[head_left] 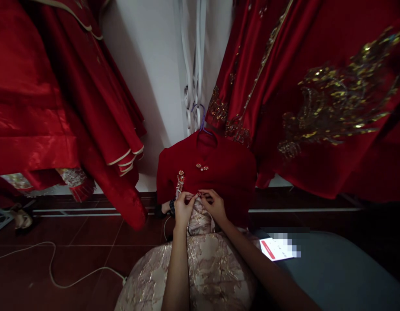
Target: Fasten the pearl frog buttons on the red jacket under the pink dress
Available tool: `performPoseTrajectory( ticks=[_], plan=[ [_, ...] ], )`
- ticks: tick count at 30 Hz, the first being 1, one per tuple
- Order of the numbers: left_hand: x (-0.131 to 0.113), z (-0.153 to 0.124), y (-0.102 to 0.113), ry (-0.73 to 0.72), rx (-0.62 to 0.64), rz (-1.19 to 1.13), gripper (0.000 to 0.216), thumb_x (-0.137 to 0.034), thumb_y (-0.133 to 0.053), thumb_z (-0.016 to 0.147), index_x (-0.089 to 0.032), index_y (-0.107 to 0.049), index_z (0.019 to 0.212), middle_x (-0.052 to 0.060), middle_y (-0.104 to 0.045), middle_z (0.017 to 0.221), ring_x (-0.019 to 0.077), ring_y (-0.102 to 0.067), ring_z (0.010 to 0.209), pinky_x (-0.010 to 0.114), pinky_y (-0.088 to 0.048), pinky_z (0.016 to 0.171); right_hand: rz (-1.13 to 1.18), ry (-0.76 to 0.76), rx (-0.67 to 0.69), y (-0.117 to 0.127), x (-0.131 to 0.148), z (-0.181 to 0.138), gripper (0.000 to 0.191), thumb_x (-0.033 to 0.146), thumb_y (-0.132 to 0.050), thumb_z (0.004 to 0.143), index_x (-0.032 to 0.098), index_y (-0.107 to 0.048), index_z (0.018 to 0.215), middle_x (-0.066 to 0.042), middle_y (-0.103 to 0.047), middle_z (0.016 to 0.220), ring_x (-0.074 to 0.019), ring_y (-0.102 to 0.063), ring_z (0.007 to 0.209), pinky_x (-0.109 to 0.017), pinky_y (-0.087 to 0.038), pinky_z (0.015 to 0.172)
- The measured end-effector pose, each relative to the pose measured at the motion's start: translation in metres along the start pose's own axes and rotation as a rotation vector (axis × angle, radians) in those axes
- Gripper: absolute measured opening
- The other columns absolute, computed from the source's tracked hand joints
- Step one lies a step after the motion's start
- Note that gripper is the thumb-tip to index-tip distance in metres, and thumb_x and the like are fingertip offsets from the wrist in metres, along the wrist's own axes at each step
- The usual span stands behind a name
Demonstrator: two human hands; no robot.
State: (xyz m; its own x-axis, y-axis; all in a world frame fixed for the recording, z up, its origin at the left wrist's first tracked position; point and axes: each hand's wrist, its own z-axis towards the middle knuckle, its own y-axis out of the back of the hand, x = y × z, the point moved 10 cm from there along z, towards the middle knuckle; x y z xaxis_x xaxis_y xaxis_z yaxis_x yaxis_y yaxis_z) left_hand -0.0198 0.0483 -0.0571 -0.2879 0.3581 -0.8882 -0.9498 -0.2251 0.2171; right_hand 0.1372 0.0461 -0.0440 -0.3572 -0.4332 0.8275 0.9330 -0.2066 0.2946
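Observation:
A red top hangs in front of me on a purple hanger. My left hand is closed in a pinch at the lower front of the top. Facing it, my right hand pinches too, and the fingertips of both nearly meet. Between them shows a small beaded-looking piece, mostly covered by the fingers. Flower-shaped beaded ornaments sit on the chest, and a dangling jewelled ornament is at its left. Shiny patterned fabric spreads beneath my forearms.
Red garments hang at left, and a red gown with gold sequins hangs at right. White scrolled metalwork stands behind the hanger. A lit phone lies on a grey-blue surface. A white cable crosses the tiled floor.

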Motion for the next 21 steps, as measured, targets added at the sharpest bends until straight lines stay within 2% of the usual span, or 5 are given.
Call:
performPoseTrajectory(
  ticks=[11,15,18,21],
  plan=[
    [-0.002,-0.001,-0.001,0.056,0.018,-0.097,0.021,-0.039,-0.061,0.073,-0.02,-0.06,0.079,0.002,-0.067,0.078,0.0134,-0.063,0.074,0.025,-0.048,0.074,0.0,-0.011,0.016,-0.003,-0.006,0.0,0.024,0.024,-0.055,0.074,0.021,-0.065,0.096,-0.004,-0.062,0.089,-0.0119,-0.061,0.066,-0.025,-0.054,0.06],
    [-0.001,-0.002,-0.01,0.074,0.102,-0.158,0.02,-0.036,-0.063,0.071,-0.017,-0.062,0.079,0.004,-0.066,0.079,0.0145,-0.062,0.076,0.026,-0.046,0.075,-0.034,0.024,0.058,-0.008,-0.005,0.001,0.029,0.019,-0.057,0.068,0.021,-0.061,0.096,-0.003,-0.057,0.088,-0.0114,-0.058,0.067,-0.024,-0.053,0.058],
    [-0.01,-0.004,-0.016,0.031,0.166,-0.134,0.019,-0.033,-0.066,0.068,-0.016,-0.065,0.076,0.004,-0.065,0.077,0.0152,-0.059,0.079,0.027,-0.043,0.077,-0.088,0.06,0.089,-0.013,-0.004,0.0,0.035,0.014,-0.056,0.064,0.02,-0.055,0.098,-0.003,-0.054,0.09,-0.0127,-0.056,0.073,-0.025,-0.051,0.06],
    [-0.013,0.0,-0.018,0.035,0.181,-0.189,0.02,-0.035,-0.067,0.066,-0.016,-0.064,0.071,0.002,-0.063,0.071,0.0135,-0.057,0.073,0.024,-0.042,0.073,-0.146,0.108,0.047,-0.01,0.0,-0.003,0.03,0.014,-0.054,0.065,0.02,-0.052,0.094,-0.003,-0.052,0.089,-0.0142,-0.054,0.078,-0.026,-0.048,0.066]
  ],
)
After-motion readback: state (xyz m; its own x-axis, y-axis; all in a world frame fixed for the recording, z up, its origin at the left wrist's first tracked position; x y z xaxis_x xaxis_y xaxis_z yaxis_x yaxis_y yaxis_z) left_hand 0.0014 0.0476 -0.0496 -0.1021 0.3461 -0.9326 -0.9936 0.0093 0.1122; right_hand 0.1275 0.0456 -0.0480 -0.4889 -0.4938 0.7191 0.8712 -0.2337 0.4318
